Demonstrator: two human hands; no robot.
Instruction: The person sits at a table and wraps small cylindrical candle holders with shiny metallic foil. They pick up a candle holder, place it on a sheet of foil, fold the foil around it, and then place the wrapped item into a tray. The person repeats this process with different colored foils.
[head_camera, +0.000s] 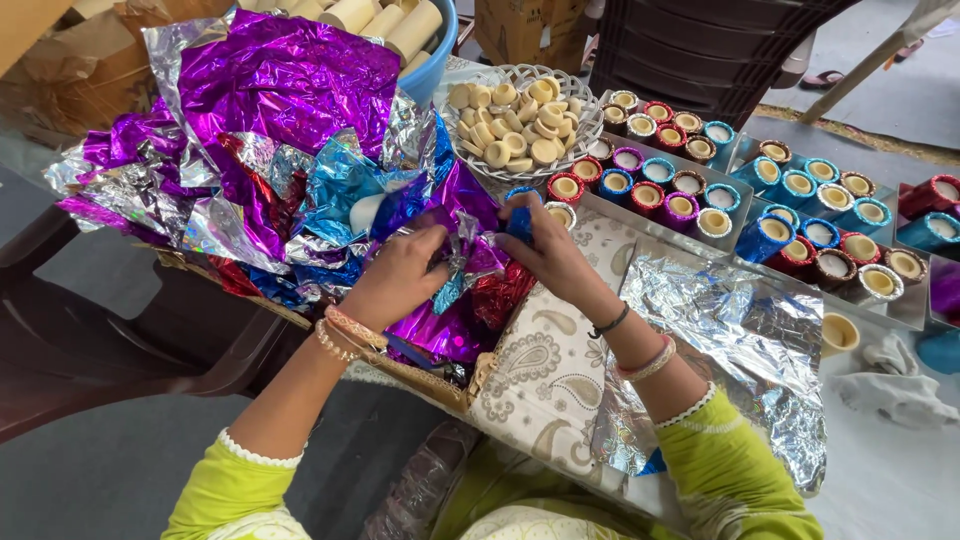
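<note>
My left hand (400, 275) grips crumpled silver and purple foil (462, 262) at the edge of a big heap of shiny foil sheets (280, 130). My right hand (545, 250) closes on a small cup wrapped in blue foil (519, 224), held just above a paisley-patterned cloth (545, 365). The two hands almost touch. Behind them stand rows of foil-wrapped wax cups (700, 190) in blue, red, purple and brown on metal trays.
A white woven basket (585, 105) holds several plain tan cups. A blue tub (435, 60) of cardboard tubes stands at the back. A crinkled silver foil sheet (740, 330) lies at my right, a white rag (890, 385) beyond it. Dark plastic chairs (690, 50) stand behind.
</note>
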